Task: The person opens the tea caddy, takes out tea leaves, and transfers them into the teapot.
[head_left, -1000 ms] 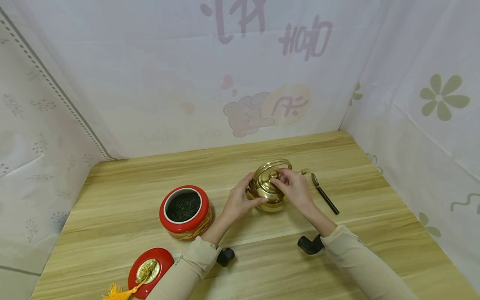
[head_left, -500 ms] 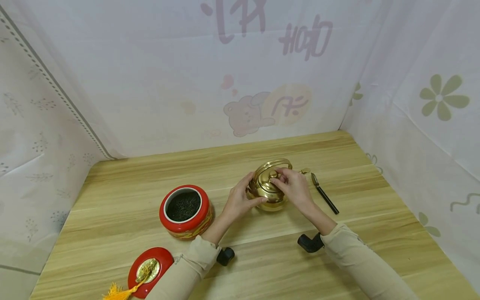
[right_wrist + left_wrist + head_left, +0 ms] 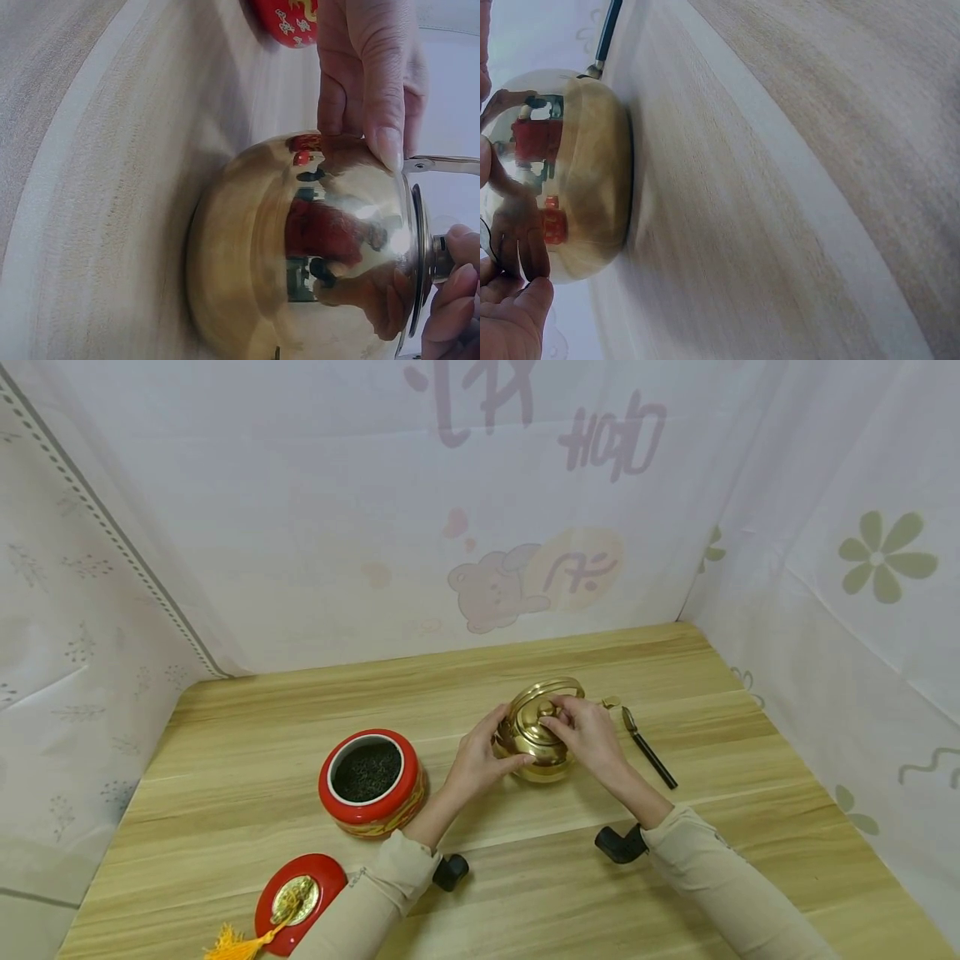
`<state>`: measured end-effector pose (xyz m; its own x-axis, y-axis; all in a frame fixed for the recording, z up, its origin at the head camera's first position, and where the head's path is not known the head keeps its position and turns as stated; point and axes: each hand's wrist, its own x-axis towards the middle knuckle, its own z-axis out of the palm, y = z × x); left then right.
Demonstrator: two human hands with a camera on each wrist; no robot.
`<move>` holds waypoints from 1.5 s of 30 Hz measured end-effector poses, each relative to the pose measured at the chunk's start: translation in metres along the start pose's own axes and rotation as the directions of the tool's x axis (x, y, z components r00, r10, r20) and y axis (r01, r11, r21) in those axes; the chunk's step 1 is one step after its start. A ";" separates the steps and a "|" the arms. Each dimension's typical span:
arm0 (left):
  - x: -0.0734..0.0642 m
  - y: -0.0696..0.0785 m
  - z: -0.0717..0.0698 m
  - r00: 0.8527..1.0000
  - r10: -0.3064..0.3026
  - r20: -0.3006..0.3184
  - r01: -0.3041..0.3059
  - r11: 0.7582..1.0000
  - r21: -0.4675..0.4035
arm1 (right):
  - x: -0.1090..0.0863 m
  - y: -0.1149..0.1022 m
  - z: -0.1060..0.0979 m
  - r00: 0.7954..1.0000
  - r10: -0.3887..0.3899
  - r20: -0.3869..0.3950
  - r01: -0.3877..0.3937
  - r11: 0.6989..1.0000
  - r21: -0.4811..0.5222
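Note:
A shiny brass teapot (image 3: 542, 768) with a raised hoop handle stands on the wooden table, its spout (image 3: 611, 702) toward the right. My left hand (image 3: 480, 758) holds the pot's left side, thumb in front and fingers behind. In the right wrist view, that thumb (image 3: 384, 112) lies against the body near the handle joint. Above, my right hand (image 3: 591, 733) pinches the knob (image 3: 442, 256) of the teapot lid (image 3: 529, 723) between thumb and fingers. The lid sits at the pot's mouth, with a dark line along its edge in the right wrist view.
Left of the pot is a red jar (image 3: 410, 756) filled with dark loose tea leaves (image 3: 367, 772). Its red lid (image 3: 322, 893) with a yellow tassel (image 3: 236, 943) lies at front left. A black-handled spoon (image 3: 652, 756) lies right of the pot. Patterned cloth walls enclose the table.

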<state>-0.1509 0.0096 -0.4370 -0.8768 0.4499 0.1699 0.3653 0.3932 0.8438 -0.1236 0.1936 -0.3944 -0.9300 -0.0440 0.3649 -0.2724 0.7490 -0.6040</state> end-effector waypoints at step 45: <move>-0.013 0.008 -0.005 0.999 -0.045 0.014 0.045 0.999 0.017 | -0.027 0.009 -0.004 0.978 -0.099 -0.182 0.124 0.984 0.130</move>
<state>-0.1383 0.0032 -0.4297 -0.8880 0.4427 0.1244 0.3305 0.4264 0.8420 -0.1000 0.2041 -0.4067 -0.8378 0.0036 0.5459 -0.4152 0.6450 -0.6415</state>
